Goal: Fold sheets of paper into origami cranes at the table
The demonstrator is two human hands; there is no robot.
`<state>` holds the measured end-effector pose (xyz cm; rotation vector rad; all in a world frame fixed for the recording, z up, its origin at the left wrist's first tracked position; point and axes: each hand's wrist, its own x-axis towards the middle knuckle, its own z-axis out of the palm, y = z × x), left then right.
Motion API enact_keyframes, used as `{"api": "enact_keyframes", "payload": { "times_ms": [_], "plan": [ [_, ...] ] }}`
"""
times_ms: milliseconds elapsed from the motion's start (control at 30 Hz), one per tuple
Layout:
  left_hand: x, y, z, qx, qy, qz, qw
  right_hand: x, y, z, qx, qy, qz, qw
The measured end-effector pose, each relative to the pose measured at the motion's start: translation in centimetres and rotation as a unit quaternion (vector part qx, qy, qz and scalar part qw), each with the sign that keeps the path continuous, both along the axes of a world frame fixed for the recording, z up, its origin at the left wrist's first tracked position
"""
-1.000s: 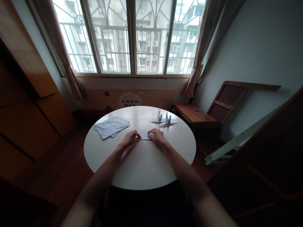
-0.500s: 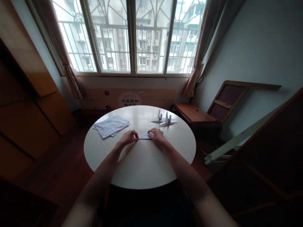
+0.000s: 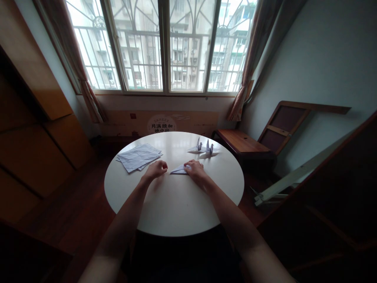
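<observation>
Folded paper triangle (image 3: 178, 170): here it is, flat on the round white table (image 3: 176, 212), right between the two hands, long axis running left to right across the person's front.
Sharp tip: aimed left, straight at the left hand (image 3: 158, 169), with a slim gap of bare tabletop between.
Left hand: off the paper, fingers loosely curled, nothing visible in them.
Right hand (image 3: 194, 169): the nearer one, no contest; thumb and fingers rest on the wide end. Pressing or pinching? Can't tell, the hand hides it.
Paper's look: pale bluish white, layered, a fold line slanting over its face, a straight edge toward the person.
Paper cranes (image 3: 209, 148): two, standing beyond the right hand.
Creased sheets (image 3: 140, 157): piled beyond the left hand.
</observation>
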<state>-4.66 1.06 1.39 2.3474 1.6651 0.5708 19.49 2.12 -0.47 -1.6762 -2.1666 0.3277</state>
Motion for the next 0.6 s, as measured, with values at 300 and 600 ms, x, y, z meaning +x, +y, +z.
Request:
{"api": "enact_keyframes", "payload": {
  "times_ms": [300,600],
  "plan": [
    [2.9,-1.0,-0.8,0.033,-0.003,-0.035,0.999,0.0,0.2,0.0,-0.002,-0.007,0.002,1.000],
    [2.4,-1.0,-0.4,0.011,0.009,-0.012,1.000,0.0,0.0,0.0,0.000,-0.006,0.002,1.000]
  ]
}}
